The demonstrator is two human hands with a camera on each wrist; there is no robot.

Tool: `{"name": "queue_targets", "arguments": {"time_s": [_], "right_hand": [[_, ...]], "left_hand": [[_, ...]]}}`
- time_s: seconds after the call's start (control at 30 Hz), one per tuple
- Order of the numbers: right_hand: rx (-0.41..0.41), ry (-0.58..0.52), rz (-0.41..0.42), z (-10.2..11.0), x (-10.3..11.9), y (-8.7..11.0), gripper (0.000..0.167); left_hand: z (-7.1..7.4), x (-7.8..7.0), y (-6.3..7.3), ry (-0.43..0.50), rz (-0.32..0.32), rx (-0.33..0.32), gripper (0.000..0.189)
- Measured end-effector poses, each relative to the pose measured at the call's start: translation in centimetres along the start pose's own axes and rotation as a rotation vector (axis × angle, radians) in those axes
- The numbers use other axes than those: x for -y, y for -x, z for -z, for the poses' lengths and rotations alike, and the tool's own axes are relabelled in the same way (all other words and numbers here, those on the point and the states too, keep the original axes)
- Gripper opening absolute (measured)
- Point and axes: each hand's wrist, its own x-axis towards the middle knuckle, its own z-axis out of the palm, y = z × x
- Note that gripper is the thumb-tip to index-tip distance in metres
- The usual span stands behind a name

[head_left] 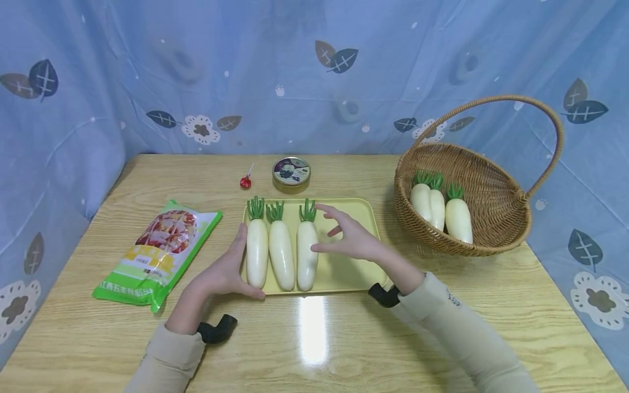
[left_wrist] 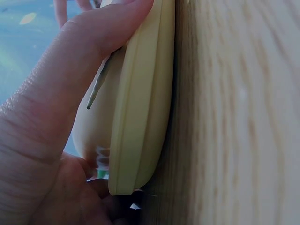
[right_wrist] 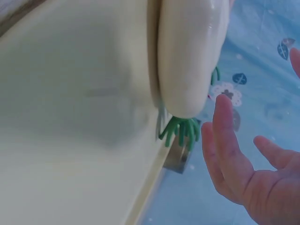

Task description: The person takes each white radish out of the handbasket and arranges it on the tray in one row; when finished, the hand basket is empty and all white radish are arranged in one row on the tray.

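White daikons (head_left: 281,254), green tops (head_left: 276,211), pale-yellow tray (head_left: 344,278), ctr; brown wicker basket (head_left: 496,213), upper R; blue leaf/flower-print curtain (head_left: 275,65), top; tin lid (head_left: 291,171) prob. purplish/white.

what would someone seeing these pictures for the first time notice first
Probably the three white radishes with green tops, lying side by side on a pale yellow tray, with the left hand at its left end and the right hand near the rightmost radish. Next, likely the wicker basket with a tall handle at the right, holding more radishes, and the green-edged packet at the left.
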Motion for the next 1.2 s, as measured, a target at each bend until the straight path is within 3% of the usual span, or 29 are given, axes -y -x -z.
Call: {"name": "queue_targets", "arguments": {"time_s": [0.37, 0.87, 1.2], "right_hand": [[-0.033, 0.046, 0.041, 1.7, 0.7, 1.3, 0.083], [-0.057, 0.073, 0.004, 4.2, 1.4, 3.6, 0.084], [-0.090, 0.116, 0.032, 6.3, 1.7, 4.7, 0.087]], "left_hand": [[0.0, -0.1, 0.0, -0.015, 0.001, 0.000, 0.151], [0.2, -0.3, 0.1, -0.015, -0.003, 0.002, 0.150], [0.0, -0.2, 0.1, -0.001, 0.002, -0.003, 0.150]]}}
